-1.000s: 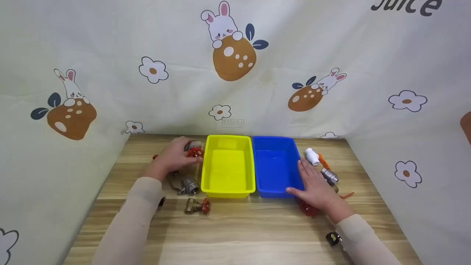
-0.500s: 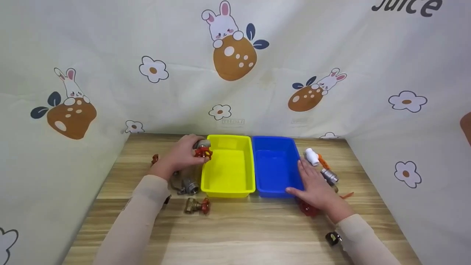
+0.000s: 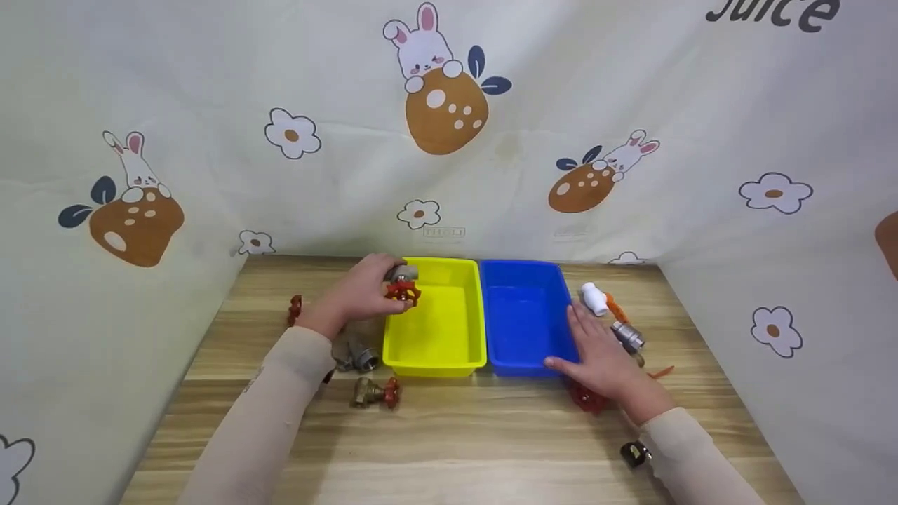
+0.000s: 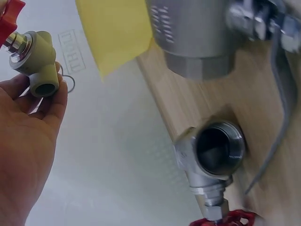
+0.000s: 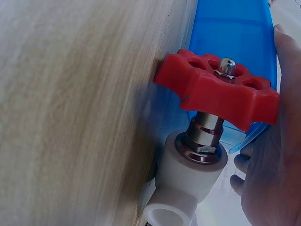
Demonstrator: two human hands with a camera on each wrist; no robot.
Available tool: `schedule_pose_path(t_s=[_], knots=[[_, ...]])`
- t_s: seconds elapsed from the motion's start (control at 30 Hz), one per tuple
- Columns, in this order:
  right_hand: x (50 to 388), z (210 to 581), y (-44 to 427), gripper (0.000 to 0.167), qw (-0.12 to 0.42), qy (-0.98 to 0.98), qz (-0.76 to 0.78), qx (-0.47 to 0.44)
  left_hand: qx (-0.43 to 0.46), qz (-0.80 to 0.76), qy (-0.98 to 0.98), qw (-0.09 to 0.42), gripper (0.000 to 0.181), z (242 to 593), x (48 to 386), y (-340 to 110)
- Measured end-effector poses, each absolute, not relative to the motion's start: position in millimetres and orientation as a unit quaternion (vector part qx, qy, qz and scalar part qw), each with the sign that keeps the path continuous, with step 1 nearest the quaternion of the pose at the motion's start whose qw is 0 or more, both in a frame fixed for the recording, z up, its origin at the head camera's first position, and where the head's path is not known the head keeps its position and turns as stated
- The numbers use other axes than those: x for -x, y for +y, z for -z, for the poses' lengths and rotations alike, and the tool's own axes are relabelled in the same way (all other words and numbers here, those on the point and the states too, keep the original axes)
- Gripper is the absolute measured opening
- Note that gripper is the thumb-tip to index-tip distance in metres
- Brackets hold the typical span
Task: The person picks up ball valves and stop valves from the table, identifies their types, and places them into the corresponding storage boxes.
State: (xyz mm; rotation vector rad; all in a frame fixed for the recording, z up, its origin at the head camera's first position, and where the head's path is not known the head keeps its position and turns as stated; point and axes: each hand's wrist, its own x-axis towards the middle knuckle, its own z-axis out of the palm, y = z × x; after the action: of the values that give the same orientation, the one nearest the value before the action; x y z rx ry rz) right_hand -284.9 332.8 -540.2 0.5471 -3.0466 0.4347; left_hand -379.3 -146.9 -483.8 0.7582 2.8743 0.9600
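My left hand holds a grey valve with a red handwheel above the left wall of the yellow bin. In the left wrist view the fingers curl round the body of that valve. My right hand rests on the right rim of the blue bin, fingers fairly straight and thumb over the near corner. Beneath that hand lies a valve with a red handwheel, whose white body shows in the right wrist view.
A brass valve lies before the yellow bin, with metal valves and a red handwheel to its left. Right of the blue bin are a white valve, a metal fitting and a black item.
My left hand has carried the red-wheeled valve rightward, from beside the yellow bin to over its left edge. My right hand has stayed on the blue bin.
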Motion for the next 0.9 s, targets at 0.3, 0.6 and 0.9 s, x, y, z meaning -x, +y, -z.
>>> schedule_pose_path(t_s=[0.3,0.6,0.9], knots=[[286,540,333,0.12,0.006,-0.976,-0.134,-0.174,-0.25,-0.311,0.917,0.018,0.092,477,382,-131],[285,540,332,0.118,0.008,-0.975,-0.14,-0.174,-0.246,-0.33,0.911,0.041,0.093,473,386,-117],[284,540,332,0.117,0.019,-0.974,-0.138,-0.18,-0.259,-0.327,0.908,0.04,0.093,472,391,-104]])
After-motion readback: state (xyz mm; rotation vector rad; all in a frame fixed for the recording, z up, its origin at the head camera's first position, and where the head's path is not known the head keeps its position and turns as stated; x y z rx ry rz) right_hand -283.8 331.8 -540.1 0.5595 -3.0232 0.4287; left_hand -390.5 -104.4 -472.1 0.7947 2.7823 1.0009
